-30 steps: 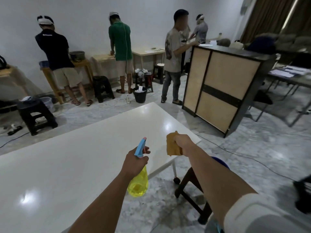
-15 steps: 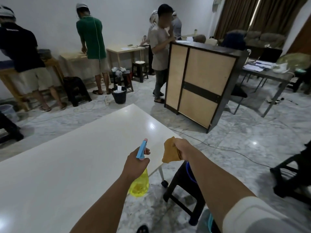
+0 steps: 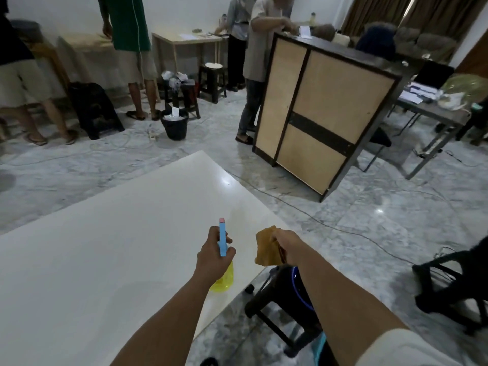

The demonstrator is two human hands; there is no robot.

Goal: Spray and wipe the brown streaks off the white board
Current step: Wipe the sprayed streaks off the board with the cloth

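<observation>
Since half a second earlier our view had dropped and swung right: the people at the far wall were now cut off above the shoulders, and both our hands had come in over the near right corner of the white board (image 3: 111, 249).

Our left hand (image 3: 214, 256) was wrapped around the neck of the spray bottle (image 3: 223, 262), fingers clamped on it, with the blue head pointing away from us and the yellow body hanging below the fist. Whether a finger sat on the trigger we could not tell. Our right hand (image 3: 286, 247) gripped the folded orange-brown cloth (image 3: 266, 248), fingers closed on it, held in the air just right of the bottle and clear of the board's surface.

We judged the task barely begun. Nothing on the board looked wet, and the cloth was not touching it. A faint brownish smear (image 3: 239, 212) lay on the board just beyond the nozzle, which seemed the likely target; both spraying and wiping were left to do.

Much was hard to read. The smear was pale and glare blurred its edges, so we could not say how far it ran. The board's near and left parts ran out of view, and our forearms hid a strip of it. A dark stool (image 3: 285, 302) stood beside the board's near right edge.
</observation>
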